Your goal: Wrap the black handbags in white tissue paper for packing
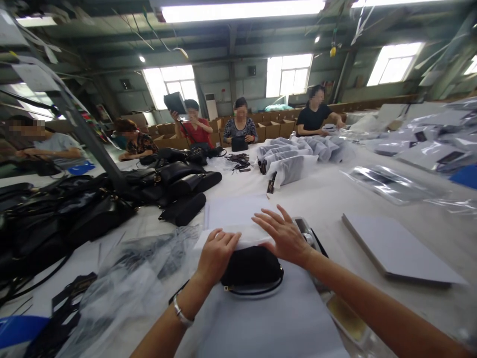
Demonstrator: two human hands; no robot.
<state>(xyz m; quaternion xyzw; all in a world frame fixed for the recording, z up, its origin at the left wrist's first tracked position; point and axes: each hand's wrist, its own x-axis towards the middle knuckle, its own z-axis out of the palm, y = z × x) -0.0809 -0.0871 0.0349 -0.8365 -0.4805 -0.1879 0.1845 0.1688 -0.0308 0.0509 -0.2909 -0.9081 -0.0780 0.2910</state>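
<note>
A small black handbag (251,271) with a zip and a thin strap lies on a white paper sheet (268,323) in front of me. White wrapping paper (253,236) is folded along the bag's far side. My left hand (219,251) has its fingers closed on the paper's edge, at the bag's left. My right hand (285,236) lies at the bag's far right with fingers spread, resting over the paper. Under the hands, part of the bag's top is hidden by the paper.
Black bags (179,184) are heaped on the left, by a metal post (93,134). A white board stack (398,248) lies at right. Paper-wrapped bags (294,164) stand farther back. Clear plastic bags (134,278) lie near my left arm. Several people sit across the table.
</note>
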